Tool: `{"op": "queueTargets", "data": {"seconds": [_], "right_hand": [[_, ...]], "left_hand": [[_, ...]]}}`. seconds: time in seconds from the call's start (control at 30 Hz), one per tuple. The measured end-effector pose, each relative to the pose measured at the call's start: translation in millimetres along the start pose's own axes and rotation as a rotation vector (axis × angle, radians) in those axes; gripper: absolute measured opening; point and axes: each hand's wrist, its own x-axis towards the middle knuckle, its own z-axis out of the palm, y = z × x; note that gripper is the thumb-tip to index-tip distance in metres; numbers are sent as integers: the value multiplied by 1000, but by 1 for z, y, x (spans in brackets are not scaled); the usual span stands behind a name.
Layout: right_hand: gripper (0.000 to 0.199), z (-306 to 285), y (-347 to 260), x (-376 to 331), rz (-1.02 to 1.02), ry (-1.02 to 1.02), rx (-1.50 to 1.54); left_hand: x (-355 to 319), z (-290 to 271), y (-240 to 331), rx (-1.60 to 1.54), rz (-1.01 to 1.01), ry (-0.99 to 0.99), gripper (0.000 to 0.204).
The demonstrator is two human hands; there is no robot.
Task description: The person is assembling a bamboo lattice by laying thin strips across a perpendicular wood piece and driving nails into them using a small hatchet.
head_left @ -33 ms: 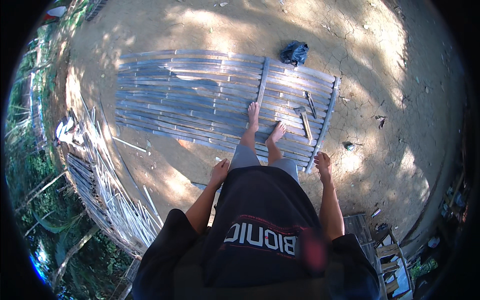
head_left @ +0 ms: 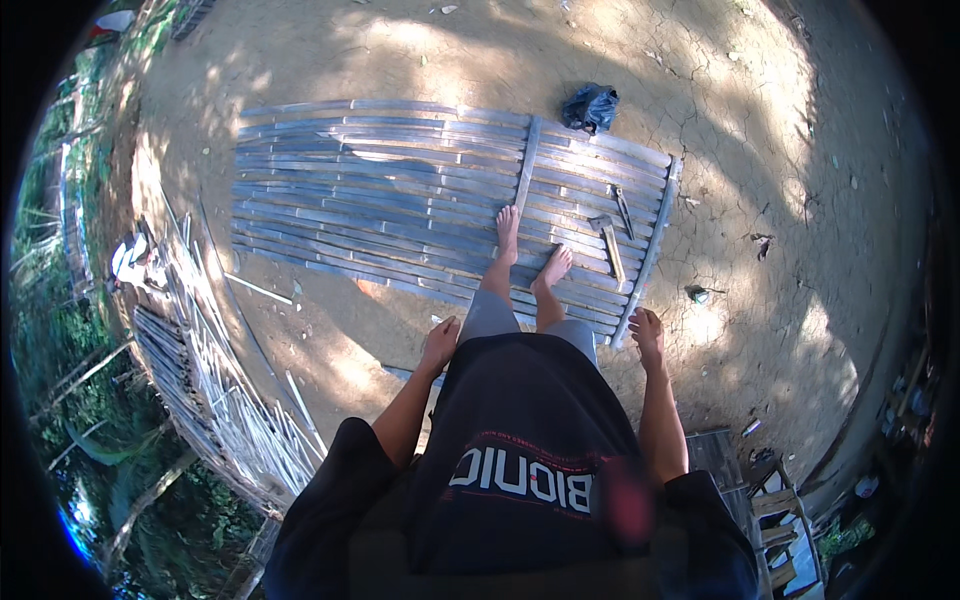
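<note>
My left hand point(head_left: 440, 346) hangs empty beside my left thigh, its fingers loose and partly turned from sight. On the other side my right hand point(head_left: 647, 332) hangs empty, fingers lightly bent and apart, near the corner of a slatted bamboo panel point(head_left: 390, 195). I stand barefoot on this panel, which lies flat on the ground. A tool with a wooden handle and a metal head like a hammer or hatchet point(head_left: 612, 256) rests on the slats right of my feet. Next to it lies a slim dark tool point(head_left: 624, 211) whose kind I cannot make out.
A dark plastic bag point(head_left: 590, 106) sits at the panel's far edge. Cross strips point(head_left: 527, 165) run over the slats. Many bamboo poles point(head_left: 235, 400) are piled at the left, beside greenery. A small dark green object point(head_left: 699, 294) lies on the cracked dirt, and wooden pieces point(head_left: 777, 530) stand lower right.
</note>
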Motion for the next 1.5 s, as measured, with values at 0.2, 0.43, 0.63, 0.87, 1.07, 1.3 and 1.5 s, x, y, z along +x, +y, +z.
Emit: {"op": "queueTargets", "data": {"seconds": [0.2,0.43,0.63,0.87,1.07,1.3,1.5], "right_hand": [[37,-8,38,-6,122,29,-11],[40,-5,26,-6,63,-18,-2],[43,-16,16,11,-2,-5,-45],[40,-37,21,21,25,-48,-94],[46,-36,38,25,-1,-24,-64],[50,-28,49,22,-2,23,-19],[39,-14,48,8,18,9,-3]], "left_hand": [[14,-2,25,-128,60,5,53],[11,-11,-5,-175,26,4,58],[-25,6,-12,-193,-47,88,58],[-54,17,-24,-75,112,230,47],[-47,12,-34,-152,-82,120,48],[-28,10,-27,-71,27,125,41],[-5,-14,-27,-106,-27,11,57]]}}
